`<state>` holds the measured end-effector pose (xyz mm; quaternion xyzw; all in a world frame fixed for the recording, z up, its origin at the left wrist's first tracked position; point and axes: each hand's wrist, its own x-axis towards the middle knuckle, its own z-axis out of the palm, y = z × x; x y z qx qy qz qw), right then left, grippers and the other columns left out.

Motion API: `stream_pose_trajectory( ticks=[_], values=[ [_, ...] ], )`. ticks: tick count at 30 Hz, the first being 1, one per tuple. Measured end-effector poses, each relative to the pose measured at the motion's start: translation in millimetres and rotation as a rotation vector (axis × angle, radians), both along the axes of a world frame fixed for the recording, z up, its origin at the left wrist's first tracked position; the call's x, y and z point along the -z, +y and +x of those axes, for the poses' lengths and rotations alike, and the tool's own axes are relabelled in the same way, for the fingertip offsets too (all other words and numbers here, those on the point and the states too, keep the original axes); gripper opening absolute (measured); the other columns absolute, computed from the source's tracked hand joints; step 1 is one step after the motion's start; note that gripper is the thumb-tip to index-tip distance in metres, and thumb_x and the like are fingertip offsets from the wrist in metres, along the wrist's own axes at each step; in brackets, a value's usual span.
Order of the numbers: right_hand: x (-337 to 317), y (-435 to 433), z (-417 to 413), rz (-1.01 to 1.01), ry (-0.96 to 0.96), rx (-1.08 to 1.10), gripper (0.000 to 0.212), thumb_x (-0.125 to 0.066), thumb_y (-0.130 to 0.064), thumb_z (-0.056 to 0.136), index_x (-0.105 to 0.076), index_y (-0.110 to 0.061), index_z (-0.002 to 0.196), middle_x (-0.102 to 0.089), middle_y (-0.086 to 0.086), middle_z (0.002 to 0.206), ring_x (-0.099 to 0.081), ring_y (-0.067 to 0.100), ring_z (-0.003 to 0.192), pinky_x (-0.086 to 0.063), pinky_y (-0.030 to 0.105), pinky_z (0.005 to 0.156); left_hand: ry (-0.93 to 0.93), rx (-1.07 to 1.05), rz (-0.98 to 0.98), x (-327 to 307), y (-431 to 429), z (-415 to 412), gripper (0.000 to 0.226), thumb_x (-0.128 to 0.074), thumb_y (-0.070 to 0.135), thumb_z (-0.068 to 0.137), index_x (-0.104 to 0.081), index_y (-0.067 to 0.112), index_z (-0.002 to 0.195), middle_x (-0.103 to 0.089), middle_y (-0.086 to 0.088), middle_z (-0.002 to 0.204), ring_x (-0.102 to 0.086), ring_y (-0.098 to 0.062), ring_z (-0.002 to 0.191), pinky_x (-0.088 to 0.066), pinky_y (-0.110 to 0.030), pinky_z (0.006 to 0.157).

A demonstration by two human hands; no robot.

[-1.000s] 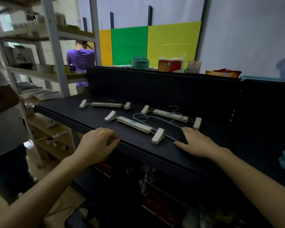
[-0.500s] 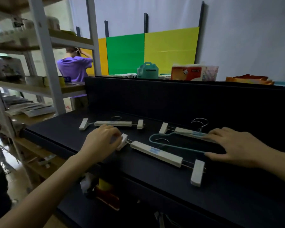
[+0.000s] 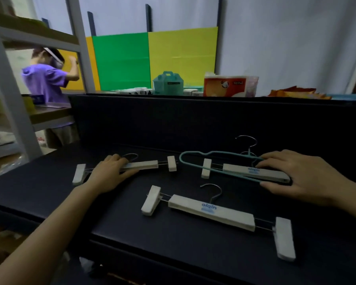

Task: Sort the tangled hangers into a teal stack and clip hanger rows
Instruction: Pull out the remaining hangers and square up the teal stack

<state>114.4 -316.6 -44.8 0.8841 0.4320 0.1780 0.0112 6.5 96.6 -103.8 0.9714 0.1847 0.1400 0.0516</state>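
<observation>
Three white clip hangers lie on the dark table (image 3: 49,194). My left hand (image 3: 109,174) rests over the bar of the far left clip hanger (image 3: 144,165), fingers above it and thumb below. A thin teal hanger (image 3: 193,154) lies tangled across the far right clip hanger (image 3: 240,171). My right hand (image 3: 302,177) grips both at their right end, thumb in front and fingers behind. The near clip hanger (image 3: 212,212) lies free between my hands, hook pointing away.
A dark back panel (image 3: 173,120) rises behind the table, with a teal box (image 3: 168,83) and a tissue pack (image 3: 226,85) beyond it. A grey shelf rack (image 3: 8,83) stands to the left. A person in purple (image 3: 45,81) stands behind it.
My left hand left the near clip hanger's clip and went to the far left hanger's bar. My right hand closed around the teal hanger and right clip hanger. The view moved closer.
</observation>
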Motion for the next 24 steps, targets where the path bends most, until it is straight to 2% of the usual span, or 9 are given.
stream_pose_trajectory(
  ticks=[3,5,10,14,18,21,24],
  values=[
    [6,6,-8,0.022,-0.025,0.036,0.108,0.017,-0.09,0.048,-0.04,-0.048,0.129,-0.037,-0.023,0.141,-0.037,-0.005,0.123,-0.033,0.01,0.081,-0.033,0.089,-0.051,-3,10,4,0.041,-0.051,0.054,0.083,-0.055,0.021,0.109,-0.05,0.003,0.1,-0.052,-0.018,0.095,-0.039,-0.029,0.073],
    [6,9,-15,0.058,-0.011,0.069,0.105,0.013,-0.091,0.051,-0.043,-0.047,0.127,-0.039,-0.021,0.14,-0.038,-0.002,0.123,-0.034,0.013,0.082,-0.076,0.126,-0.066,-7,11,8,0.038,-0.054,0.053,0.082,-0.055,0.021,0.103,-0.051,0.004,0.099,-0.052,-0.016,0.089,-0.04,-0.029,0.07],
    [4,10,-35,0.155,0.01,0.155,0.091,-0.005,-0.089,0.064,-0.054,-0.038,0.121,-0.049,-0.012,0.136,-0.048,0.008,0.119,-0.042,0.023,0.085,-0.274,0.268,0.032,-29,3,15,0.036,-0.052,0.046,0.085,-0.053,0.016,0.106,-0.052,0.002,0.102,-0.052,-0.015,0.081,-0.045,-0.032,0.069],
    [7,-7,-59,0.19,-0.031,0.221,0.078,-0.018,-0.082,0.074,-0.055,-0.032,0.121,-0.051,-0.006,0.134,-0.044,0.008,0.117,-0.041,0.026,0.086,-0.322,0.443,0.135,-47,-18,23,0.037,-0.05,0.04,0.088,-0.052,0.011,0.112,-0.053,-0.005,0.108,-0.053,-0.021,0.085,-0.039,-0.03,0.065],
    [3,-41,-87,0.23,0.042,0.324,0.089,-0.012,-0.089,0.064,-0.049,-0.036,0.125,-0.038,-0.02,0.133,-0.027,-0.01,0.114,-0.031,0.022,0.091,-0.315,0.595,0.137,-59,-56,36,0.037,-0.048,0.039,0.089,-0.051,0.01,0.113,-0.052,-0.006,0.109,-0.052,-0.022,0.088,-0.045,-0.035,0.068],
    [2,-71,-108,0.214,0.065,0.392,0.083,-0.015,-0.089,0.065,-0.049,-0.039,0.122,-0.038,-0.02,0.139,-0.032,-0.002,0.122,-0.029,0.021,0.093,-0.281,0.671,0.127,-66,-92,52,0.038,-0.046,0.043,0.089,-0.049,0.014,0.114,-0.05,-0.003,0.11,-0.05,-0.018,0.091,-0.043,-0.032,0.071],
    [-1,-105,-129,0.196,0.07,0.469,0.078,-0.018,-0.088,0.067,-0.049,-0.041,0.121,-0.039,-0.02,0.14,-0.038,0.005,0.126,-0.034,0.023,0.095,-0.274,0.717,0.132,-73,-132,65,0.039,-0.046,0.044,0.089,-0.049,0.014,0.114,-0.049,-0.002,0.11,-0.049,-0.018,0.092,-0.043,-0.031,0.071]
  ],
)
